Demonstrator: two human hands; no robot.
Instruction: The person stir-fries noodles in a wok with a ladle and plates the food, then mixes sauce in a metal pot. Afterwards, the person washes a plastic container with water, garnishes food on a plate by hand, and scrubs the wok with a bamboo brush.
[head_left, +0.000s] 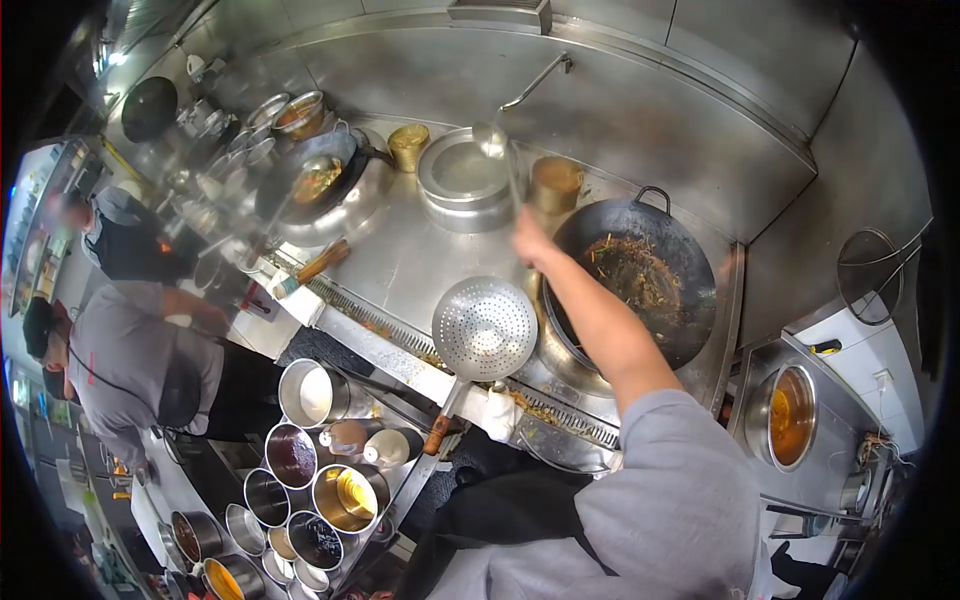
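At twelve o'clock, the ladle (490,140) is held near the pot's (465,212) rim by the right hand (531,242), its blurred fingers closed round the handle; the left hand is out of view. Stiff, probably bowl-heavy when filled, it is best gripped far down the handle.

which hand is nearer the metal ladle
Right: the right hand holds the metal ladle at its near end. The left hand is out of view, so its distance from the ladle cannot be told.
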